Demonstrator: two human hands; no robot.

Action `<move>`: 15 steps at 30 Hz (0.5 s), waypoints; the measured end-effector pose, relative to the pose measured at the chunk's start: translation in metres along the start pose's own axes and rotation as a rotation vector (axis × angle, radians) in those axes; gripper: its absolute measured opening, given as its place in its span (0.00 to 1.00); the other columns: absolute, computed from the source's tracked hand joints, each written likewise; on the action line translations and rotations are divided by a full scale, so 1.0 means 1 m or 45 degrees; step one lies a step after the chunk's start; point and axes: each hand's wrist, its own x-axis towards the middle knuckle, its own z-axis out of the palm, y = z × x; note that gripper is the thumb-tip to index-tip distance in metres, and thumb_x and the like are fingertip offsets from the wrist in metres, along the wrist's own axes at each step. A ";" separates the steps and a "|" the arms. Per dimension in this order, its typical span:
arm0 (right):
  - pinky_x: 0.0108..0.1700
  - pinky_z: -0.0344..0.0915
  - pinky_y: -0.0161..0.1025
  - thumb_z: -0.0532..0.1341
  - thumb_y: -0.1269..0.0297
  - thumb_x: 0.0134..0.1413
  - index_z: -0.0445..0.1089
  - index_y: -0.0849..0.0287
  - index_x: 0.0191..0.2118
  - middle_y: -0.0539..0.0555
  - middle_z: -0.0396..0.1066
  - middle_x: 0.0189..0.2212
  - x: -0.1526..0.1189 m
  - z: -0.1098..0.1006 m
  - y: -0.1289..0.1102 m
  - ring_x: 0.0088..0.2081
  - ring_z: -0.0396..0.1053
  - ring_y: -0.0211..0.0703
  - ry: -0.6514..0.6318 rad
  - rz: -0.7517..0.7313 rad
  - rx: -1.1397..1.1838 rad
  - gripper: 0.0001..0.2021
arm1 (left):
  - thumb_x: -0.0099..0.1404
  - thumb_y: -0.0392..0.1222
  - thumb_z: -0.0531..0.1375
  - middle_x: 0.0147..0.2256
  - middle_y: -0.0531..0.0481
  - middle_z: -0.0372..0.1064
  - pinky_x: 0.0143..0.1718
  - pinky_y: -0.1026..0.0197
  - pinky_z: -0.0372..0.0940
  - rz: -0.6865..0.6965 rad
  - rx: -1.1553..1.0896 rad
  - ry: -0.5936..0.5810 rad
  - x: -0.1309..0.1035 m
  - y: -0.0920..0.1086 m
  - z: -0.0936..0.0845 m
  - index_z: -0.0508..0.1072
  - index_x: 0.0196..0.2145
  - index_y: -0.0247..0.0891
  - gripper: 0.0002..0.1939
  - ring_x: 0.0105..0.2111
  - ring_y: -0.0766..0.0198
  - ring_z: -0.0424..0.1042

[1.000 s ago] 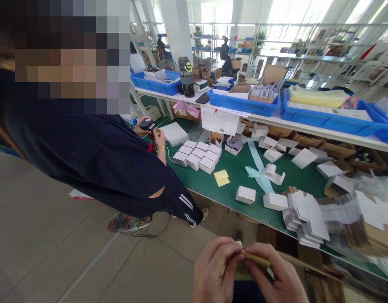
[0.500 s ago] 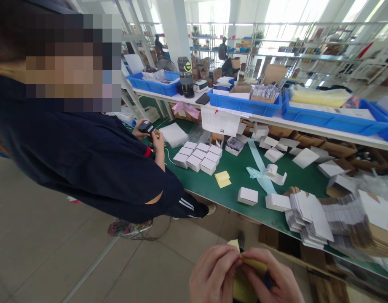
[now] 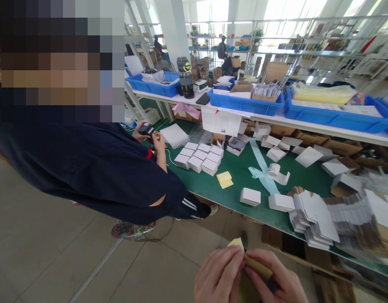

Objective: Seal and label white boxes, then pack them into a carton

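At the bottom of the head view, my left hand (image 3: 218, 274) and my right hand (image 3: 277, 275) meet, both closed on a piece of yellow paper (image 3: 250, 288). One pale corner of the paper sticks up above the left fingers, and its lower part hangs between the palms. The fingertips pinch it close together; part of the sheet is hidden behind the fingers. My hands are in front of the table's near edge, over the floor. Nearest on the green table (image 3: 227, 202) are a closed white box (image 3: 250, 196) and a folded yellow paper (image 3: 224, 179).
A co-worker in dark clothes (image 3: 86, 168) stands at left, holding a black device (image 3: 146, 129). Several white boxes (image 3: 200, 155) form a block. Flattened white cartons (image 3: 317, 214) are stacked at right. Blue trays (image 3: 244, 105) line the shelf, and a label roll (image 3: 273, 170) lies mid-table.
The view has shifted slightly, so my hands appear a little further right. Both still pinch the yellow paper, and slightly more of its upper corner shows.
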 end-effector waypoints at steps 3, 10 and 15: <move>0.42 0.74 0.22 0.66 0.67 0.61 0.68 0.46 0.53 0.47 0.82 0.41 0.003 -0.001 -0.001 0.37 0.82 0.36 -0.036 -0.041 -0.031 0.17 | 0.71 0.33 0.58 0.41 0.48 0.82 0.46 0.64 0.75 -0.026 0.021 0.004 -0.001 0.000 0.000 0.79 0.48 0.40 0.12 0.42 0.63 0.81; 0.43 0.75 0.23 0.65 0.69 0.61 0.68 0.50 0.55 0.49 0.82 0.42 0.005 -0.003 0.003 0.38 0.82 0.37 -0.068 -0.157 -0.123 0.17 | 0.70 0.32 0.59 0.42 0.47 0.81 0.47 0.66 0.75 -0.071 -0.106 -0.020 -0.001 -0.006 0.004 0.78 0.48 0.39 0.12 0.43 0.64 0.80; 0.44 0.75 0.24 0.64 0.73 0.60 0.68 0.53 0.55 0.52 0.82 0.41 0.008 -0.004 0.004 0.38 0.82 0.40 -0.073 -0.297 -0.224 0.19 | 0.69 0.30 0.60 0.43 0.47 0.78 0.49 0.68 0.74 -0.169 -0.205 -0.018 0.000 -0.005 0.008 0.78 0.48 0.39 0.12 0.45 0.65 0.78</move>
